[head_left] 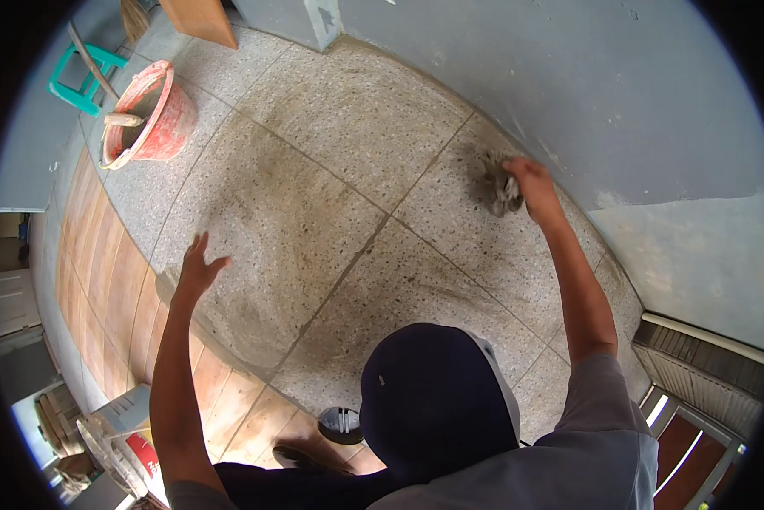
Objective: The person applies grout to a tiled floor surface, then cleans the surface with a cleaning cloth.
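Observation:
My right hand (531, 189) is closed on a crumpled, dirty grey rag (495, 183) at the right, close to the foot of the grey wall. The rag is against the speckled floor tiles (433, 263), and dark smears show around it. At the left, my left hand (199, 268) is held over the tiles with its fingers apart and nothing in it. Brownish-grey residue marks many of the tiles and the joints between them.
A red bucket (171, 127) with grey material and a tool inside stands at the upper left, beside a green stool (65, 89). A wooden board (201, 19) is at the top. The grey wall (569, 76) borders the floor. Wood-look flooring (101, 246) lies left.

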A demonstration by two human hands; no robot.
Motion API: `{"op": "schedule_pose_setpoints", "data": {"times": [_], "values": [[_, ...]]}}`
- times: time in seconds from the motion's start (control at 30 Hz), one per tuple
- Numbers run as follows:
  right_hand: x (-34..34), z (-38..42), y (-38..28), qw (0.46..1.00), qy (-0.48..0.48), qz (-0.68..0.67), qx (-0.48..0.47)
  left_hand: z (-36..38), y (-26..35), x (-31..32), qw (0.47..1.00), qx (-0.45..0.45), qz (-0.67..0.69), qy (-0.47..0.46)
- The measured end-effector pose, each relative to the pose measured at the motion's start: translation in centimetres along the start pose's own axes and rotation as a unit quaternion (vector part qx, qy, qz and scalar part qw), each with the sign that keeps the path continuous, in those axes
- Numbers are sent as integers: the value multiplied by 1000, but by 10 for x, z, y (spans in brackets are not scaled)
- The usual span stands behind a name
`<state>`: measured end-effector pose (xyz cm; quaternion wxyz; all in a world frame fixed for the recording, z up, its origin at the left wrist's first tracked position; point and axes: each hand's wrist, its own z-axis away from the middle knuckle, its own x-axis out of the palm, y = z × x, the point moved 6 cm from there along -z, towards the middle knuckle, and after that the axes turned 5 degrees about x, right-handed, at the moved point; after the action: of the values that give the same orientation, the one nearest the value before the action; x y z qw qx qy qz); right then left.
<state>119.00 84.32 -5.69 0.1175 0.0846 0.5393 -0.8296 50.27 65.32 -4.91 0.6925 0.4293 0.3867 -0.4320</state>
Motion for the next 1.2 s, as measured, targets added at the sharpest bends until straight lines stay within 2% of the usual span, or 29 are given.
{"op": "schedule_pose_setpoints", "data": {"times": [0.03, 0.13, 0.17, 0.2, 0.27, 0.33, 0.4, 0.47, 0.57, 0.67, 0.73, 0.8, 0.9, 1.0, 1.1, 1.2], "values": [[13, -3, -3, 987, -29, -159, 15, -10, -1, 3, 999, 25, 15, 12], [45, -13, -28, 998, 36, -23, -38, -29, 35, 2, 1000, 15, 22, -8], [55, -29, -21, 986, 35, 105, -125, -35, 42, 5, 999, 10, 25, -18], [68, -21, -26, 966, 68, 199, -151, -38, 46, 10, 999, 5, 28, -29], [107, 13, -38, 893, 134, 381, -200, -48, 43, 28, 998, -30, 4, -48], [131, 29, -39, 829, 142, 483, -242, -52, 57, 33, 996, -63, -18, -57], [146, 18, -32, 797, 123, 522, -280, -46, 70, 30, 992, -101, -40, -61], [154, -8, -17, 803, 78, 501, -312, -52, 55, 40, 995, -81, -31, -44], [171, -32, -36, 850, 21, 385, -359, -52, 55, 41, 996, -74, -18, -40], [214, -42, -97, 816, 4, 350, -460, -47, 58, 40, 997, -68, -8, -31], [254, -58, -134, 794, -15, 358, -490, -45, 59, 39, 998, -63, -5, -24], [293, -77, -167, 765, -41, 394, -507, -44, 56, 42, 998, -52, 5, -17], [353, -128, -198, 706, -29, 465, -533, -41, 56, 44, 999, -43, 21, -6], [382, -186, -198, 647, 44, 501, -573, -39, 61, 37, 998, -43, 38, -5], [368, -236, -193, 702, -8, 535, -471, -38, 62, 37, 998, -45, 45, -6], [354, -254, -200, 730, 19, 557, -395, -38, 61, 37, 998, -36, 44, 4]]}}
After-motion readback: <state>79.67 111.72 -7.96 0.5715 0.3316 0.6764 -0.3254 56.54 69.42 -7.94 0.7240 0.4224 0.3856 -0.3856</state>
